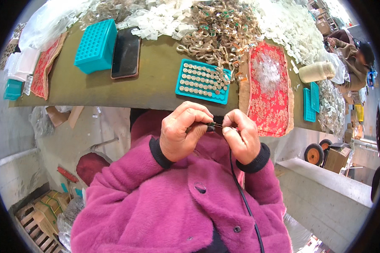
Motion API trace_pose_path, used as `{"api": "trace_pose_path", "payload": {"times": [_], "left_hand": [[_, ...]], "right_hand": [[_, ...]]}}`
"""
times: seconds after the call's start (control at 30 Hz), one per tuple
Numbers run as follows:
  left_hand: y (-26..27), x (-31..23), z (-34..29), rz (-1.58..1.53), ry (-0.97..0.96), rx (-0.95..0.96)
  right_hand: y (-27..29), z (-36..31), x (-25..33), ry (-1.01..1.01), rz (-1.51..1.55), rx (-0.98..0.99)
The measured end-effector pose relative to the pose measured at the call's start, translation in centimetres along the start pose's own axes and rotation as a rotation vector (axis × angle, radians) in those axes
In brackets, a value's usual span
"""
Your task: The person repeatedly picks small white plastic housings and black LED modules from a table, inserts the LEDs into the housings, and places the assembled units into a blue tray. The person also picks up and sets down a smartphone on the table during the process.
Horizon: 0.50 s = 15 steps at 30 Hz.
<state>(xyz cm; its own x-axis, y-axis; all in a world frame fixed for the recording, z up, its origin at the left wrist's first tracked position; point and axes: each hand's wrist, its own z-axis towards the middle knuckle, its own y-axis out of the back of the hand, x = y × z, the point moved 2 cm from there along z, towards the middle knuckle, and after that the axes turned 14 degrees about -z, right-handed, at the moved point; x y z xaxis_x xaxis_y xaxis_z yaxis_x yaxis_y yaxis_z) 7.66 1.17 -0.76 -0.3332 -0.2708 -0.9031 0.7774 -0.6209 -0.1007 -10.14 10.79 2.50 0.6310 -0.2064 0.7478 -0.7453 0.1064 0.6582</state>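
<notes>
Just off the table's near edge, my two hands are held close together in front of the purple coat. My left hand (pixel 183 128) is closed, pinching a small dark piece (pixel 210 127) between thumb and forefinger. My right hand (pixel 243 134) is also closed, its thumb and fingertips pinching a thin gold-coloured strand (pixel 218 125) that runs to the dark piece. Beyond the hands lies a teal tray (pixel 182 93) with rows of small round metal pieces. A tangled heap of brown looped strands (pixel 223 31) spills onto the tray's right corner.
A black cable (pixel 239 185) hangs down the coat. Right of the tray lies a red floral cloth (pixel 270 114) bearing clear bits (pixel 267 72). Left stand a phone (pixel 126 52) and a teal holed box (pixel 95 46). White plastic pieces (pixel 166 19) pile behind. Another person (pixel 352 63) sits far right.
</notes>
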Motion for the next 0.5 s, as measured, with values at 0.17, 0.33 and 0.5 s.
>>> {"api": "trace_pose_path", "payload": {"times": [0.17, 0.33, 0.5], "left_hand": [[0.9, 0.3, 0.5, -0.149, 0.163, 0.003], [2.0, 0.0, 2.1, -0.134, 0.137, 0.137], [6.5, 0.9, 8.5, 0.539, -0.173, -0.009]], "right_hand": [[-0.1, 0.3, 0.4, -0.065, 0.234, 0.007], [-1.5, 1.4, -0.6, 0.134, 0.481, -0.058], [-1.5, 1.8, -2.0, 0.033, 0.501, -0.154]]}}
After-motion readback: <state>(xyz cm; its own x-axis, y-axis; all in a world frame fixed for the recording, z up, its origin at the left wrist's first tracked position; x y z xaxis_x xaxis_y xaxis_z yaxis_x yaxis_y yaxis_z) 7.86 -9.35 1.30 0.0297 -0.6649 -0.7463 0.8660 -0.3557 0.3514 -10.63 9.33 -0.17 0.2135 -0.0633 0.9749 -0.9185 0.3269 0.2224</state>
